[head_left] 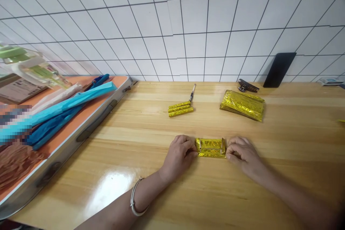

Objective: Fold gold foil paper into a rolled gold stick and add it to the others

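Note:
A gold foil piece (210, 147) lies on the wooden table (151, 129), its long edges folded inward and its short ends turned up. At its left end my left hand (181, 153) is closed, fingertips pinching the foil's edge. My right hand (242, 153) is closed in the same way on the right end. Farther back lie several narrow rolled gold strips (180, 109), with a pen (192, 92) touching them. A stack of gold foil sheets (242, 105) sits to the back right.
Behind the stack is a black clip (248, 86). A black phone (279, 70) leans on the tiled wall (194, 18). On the left, an orange-topped tray (105, 115) holds blue rolled paper (81, 99), brown crumpled paper (18, 161), a cardboard box (18, 88) and a clear green-lidded container (32, 64).

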Action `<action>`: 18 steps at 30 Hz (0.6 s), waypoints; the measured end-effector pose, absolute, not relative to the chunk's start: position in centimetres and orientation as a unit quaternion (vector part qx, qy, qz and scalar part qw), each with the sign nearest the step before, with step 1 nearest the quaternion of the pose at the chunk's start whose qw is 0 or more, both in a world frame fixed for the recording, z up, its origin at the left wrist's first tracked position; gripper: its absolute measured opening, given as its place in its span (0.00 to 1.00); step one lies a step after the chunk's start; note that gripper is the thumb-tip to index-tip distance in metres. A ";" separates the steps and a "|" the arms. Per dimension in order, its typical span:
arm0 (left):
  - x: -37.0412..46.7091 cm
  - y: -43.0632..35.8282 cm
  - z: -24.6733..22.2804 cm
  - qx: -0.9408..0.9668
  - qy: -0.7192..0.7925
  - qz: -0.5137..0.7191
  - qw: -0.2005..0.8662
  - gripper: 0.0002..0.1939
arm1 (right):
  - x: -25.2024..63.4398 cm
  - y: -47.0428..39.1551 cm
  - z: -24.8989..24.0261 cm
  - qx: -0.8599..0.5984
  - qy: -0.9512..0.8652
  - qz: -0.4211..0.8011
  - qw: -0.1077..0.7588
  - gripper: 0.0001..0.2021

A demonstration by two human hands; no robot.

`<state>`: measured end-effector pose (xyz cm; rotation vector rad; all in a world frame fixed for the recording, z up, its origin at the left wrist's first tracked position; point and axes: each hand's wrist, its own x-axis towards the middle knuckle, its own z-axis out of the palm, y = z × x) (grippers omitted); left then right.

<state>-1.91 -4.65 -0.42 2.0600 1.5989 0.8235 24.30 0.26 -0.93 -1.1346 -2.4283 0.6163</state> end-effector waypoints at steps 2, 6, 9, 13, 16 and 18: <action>-2.0 -4.7 -0.6 0.740 0.572 0.293 0.199 0.03 | 24.1 0.1 -0.7 -0.411 -0.868 0.204 0.190 0.05; -2.0 -4.7 -0.8 0.746 0.568 0.287 0.196 0.04 | 24.0 -0.1 -0.6 -0.422 -0.865 0.189 0.193 0.04; -2.0 -4.7 -0.9 0.750 0.565 0.286 0.191 0.03 | 24.1 -0.2 -0.7 -0.429 -0.857 0.191 0.210 0.05; -2.1 -4.7 -0.7 0.756 0.561 0.280 0.188 0.03 | 24.2 -0.2 -0.8 -0.422 -0.858 0.194 0.219 0.05; -2.1 -4.6 -0.7 0.760 0.556 0.280 0.187 0.03 | 24.2 -0.2 -0.8 -0.417 -0.860 0.196 0.220 0.04; -2.2 -4.5 -0.8 0.763 0.551 0.280 0.188 0.04 | 24.2 -0.2 -0.8 -0.417 -0.859 0.196 0.225 0.04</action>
